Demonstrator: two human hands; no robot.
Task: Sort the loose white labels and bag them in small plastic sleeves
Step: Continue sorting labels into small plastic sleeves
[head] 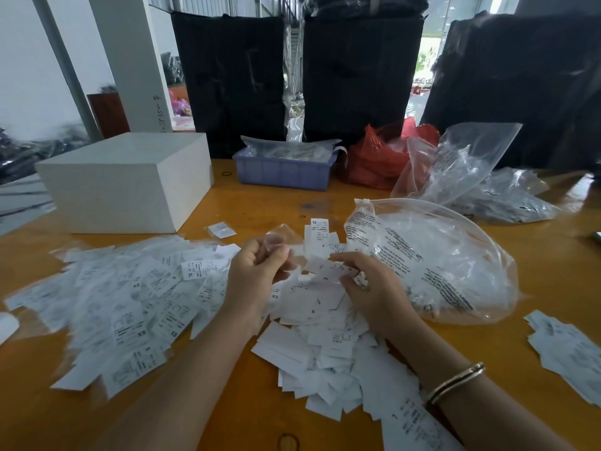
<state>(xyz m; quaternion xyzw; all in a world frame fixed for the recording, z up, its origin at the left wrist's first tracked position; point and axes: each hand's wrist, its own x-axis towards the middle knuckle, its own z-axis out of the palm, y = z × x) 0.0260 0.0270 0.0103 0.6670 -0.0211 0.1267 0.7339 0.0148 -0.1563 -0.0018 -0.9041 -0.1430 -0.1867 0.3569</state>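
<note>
Loose white labels [312, 349] lie heaped on the orange table [260, 206] in front of me. To the left lie many labels in small clear sleeves [130, 304]. My left hand [257, 275] pinches a small clear plastic sleeve [279, 239] at its lower edge. My right hand [367, 284] pinches a thin stack of white labels [328, 268], held close beside the sleeve. A single bagged label [221, 230] lies alone farther back.
A large clear bag [439, 265] of empty sleeves lies right of my hands. Behind stand a white box [123, 183], a blue crate [283, 172], a red bag [377, 161] and more clear bags [465, 167]. More labels [566, 349] lie at the right edge.
</note>
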